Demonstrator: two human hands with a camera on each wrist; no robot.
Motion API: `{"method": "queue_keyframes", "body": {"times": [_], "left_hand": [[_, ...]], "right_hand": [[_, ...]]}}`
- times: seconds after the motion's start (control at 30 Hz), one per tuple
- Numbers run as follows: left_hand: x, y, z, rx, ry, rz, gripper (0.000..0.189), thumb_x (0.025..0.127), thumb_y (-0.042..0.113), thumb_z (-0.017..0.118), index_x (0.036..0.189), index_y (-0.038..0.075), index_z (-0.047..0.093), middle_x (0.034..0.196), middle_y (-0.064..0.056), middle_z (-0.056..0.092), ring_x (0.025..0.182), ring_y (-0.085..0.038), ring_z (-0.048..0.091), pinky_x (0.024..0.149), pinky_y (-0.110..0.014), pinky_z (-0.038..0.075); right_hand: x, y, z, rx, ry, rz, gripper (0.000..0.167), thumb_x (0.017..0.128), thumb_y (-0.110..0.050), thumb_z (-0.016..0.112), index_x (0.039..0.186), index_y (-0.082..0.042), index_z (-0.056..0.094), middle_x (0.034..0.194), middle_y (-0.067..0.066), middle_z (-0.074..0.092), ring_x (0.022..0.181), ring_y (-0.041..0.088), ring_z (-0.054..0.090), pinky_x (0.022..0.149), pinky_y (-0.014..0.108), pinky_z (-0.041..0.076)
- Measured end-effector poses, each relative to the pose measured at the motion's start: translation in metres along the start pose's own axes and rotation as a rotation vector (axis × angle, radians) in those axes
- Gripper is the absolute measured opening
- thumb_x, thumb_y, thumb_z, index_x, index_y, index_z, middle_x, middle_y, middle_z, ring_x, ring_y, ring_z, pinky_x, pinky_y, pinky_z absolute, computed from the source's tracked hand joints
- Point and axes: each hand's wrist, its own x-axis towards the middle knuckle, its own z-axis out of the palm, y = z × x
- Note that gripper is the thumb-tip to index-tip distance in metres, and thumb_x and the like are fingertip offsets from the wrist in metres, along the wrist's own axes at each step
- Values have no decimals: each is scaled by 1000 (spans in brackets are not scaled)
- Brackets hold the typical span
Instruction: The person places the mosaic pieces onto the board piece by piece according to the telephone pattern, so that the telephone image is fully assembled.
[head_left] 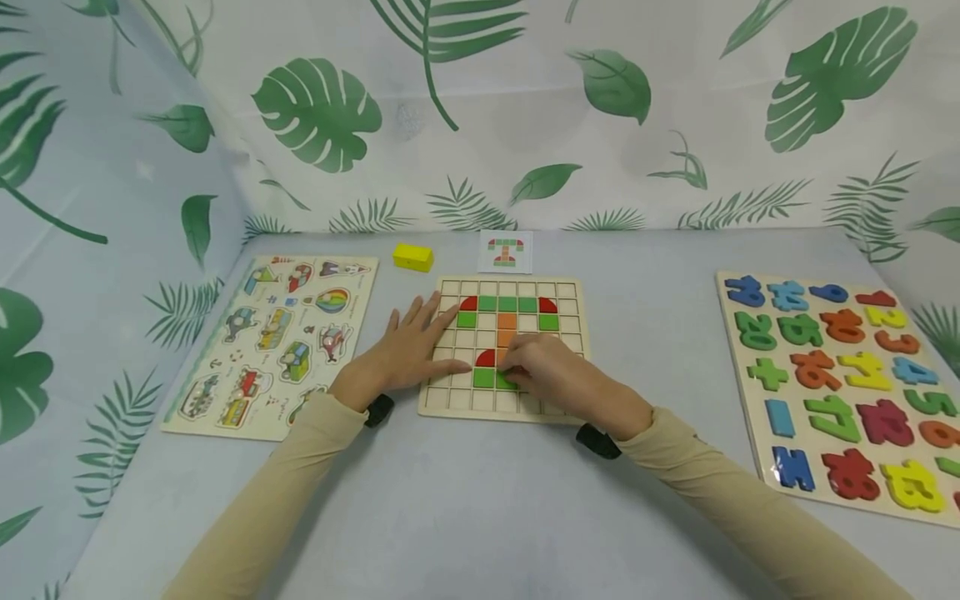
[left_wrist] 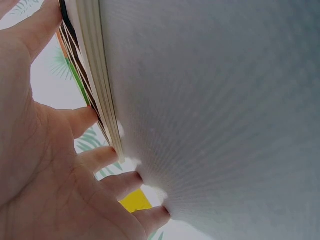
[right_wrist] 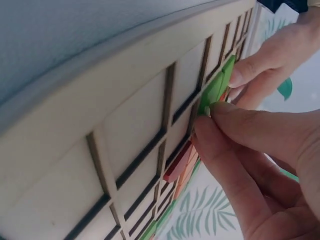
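A wooden grid board (head_left: 480, 413) lies mid-table, with red quarter-round, green square and orange square tiles set in its cells. Fingers spread, my left hand (head_left: 401, 354) rests along the board's left side, its thumb reaching over the lower cells. Thumb and index finger of my right hand (head_left: 551, 377) pinch a green square tile (right_wrist: 205, 104) in the lower rows, partly hidden by those fingers. Directly left of it sits another green tile (head_left: 483, 378), below a red quarter-round tile (head_left: 486, 358). Edge-on, the board's layers (left_wrist: 102, 80) show beside my left fingers.
Behind the board stands a pattern card (head_left: 506, 252) with a matching coloured figure. A yellow block (head_left: 413, 257) lies to the card's left. A picture puzzle board (head_left: 225, 350) is on the left, and a number puzzle board (head_left: 757, 400) with raised pieces is on the right.
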Motion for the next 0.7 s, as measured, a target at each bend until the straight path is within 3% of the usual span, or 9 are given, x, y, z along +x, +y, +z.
{"method": "queue_keyframes", "body": {"times": [0.27,0.43,0.7], "left_hand": [[-1,1,-1,3,6,2,94,101,58,62,169,12,16,174,-20,-1,159,-45,-3,123,-69,1],[-1,1,-1,3,4,3,94,101,58,61,169,12,16,174,-20,-1,159,-45,-3,123,-69,1],[-1,0,0,-2,4,11,94,101,58,61,169,13,16,174,-20,-2,159,-46,-3,123,-69,0]], "right_hand": [[1,0,1,-6,3,0,17,83,12,80,96,1,82,93,7,75,88,18,71,77,29,60],[-5,5,-4,46,5,-27,17,85,10,79,101,3,81,97,9,76,89,20,71,77,30,60],[-29,23,-42,149,-42,29,18,91,5,76,108,-2,80,106,8,76,94,18,72,79,30,61]]}}
